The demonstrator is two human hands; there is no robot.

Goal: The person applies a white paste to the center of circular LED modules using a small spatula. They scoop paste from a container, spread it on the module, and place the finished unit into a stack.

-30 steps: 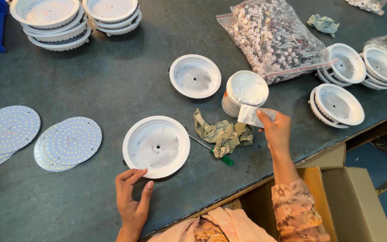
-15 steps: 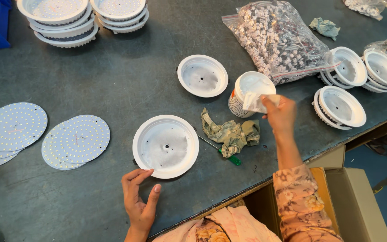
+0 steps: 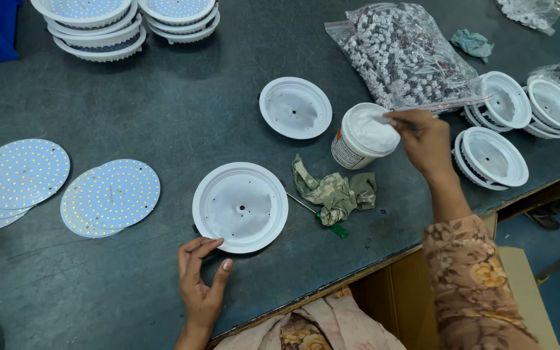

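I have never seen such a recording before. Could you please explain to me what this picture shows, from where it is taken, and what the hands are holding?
There is no machine here: a person works with two bare hands. The picture comes from a camera worn on the person's head, looking down at a dark worktable.

The left hand rests at the near rim of a round white housing. The right hand dips a small tool, too small to identify, into an open tub of white paste.

Also on the table: a crumpled cloth over a green-handled screwdriver, a second white housing, round boards dotted with small lights, stacks of housings at the far edge and on the right, and a clear bag of small parts.
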